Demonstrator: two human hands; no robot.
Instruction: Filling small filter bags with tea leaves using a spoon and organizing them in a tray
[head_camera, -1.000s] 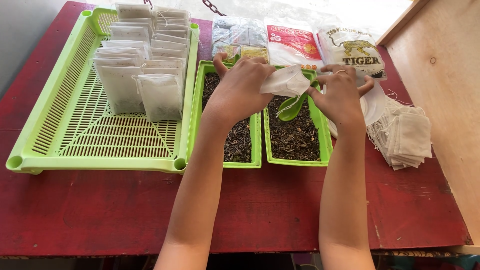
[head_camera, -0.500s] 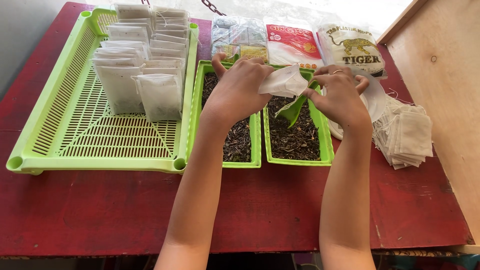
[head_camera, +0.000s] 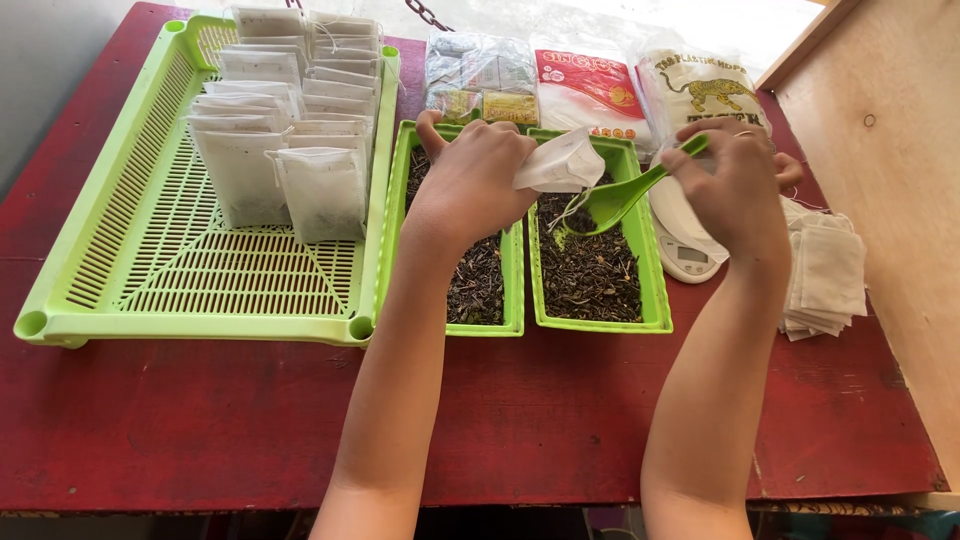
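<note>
Two narrow green trays of dark loose tea sit side by side; the right tray (head_camera: 650, 300) serves as landmark. Over its far left corner the left hand (head_camera: 475, 180) pinches a small white filter bag (head_camera: 560, 165), fingers closed on its edge. Beside it, over the tray's far end, the right hand (head_camera: 735, 185) grips the handle of a green scoop (head_camera: 615, 200), whose long axis slants down-left, bowl just right of the bag (mouth hidden). Filled bags stand in a large slotted tray (head_camera: 130, 250) well left.
</note>
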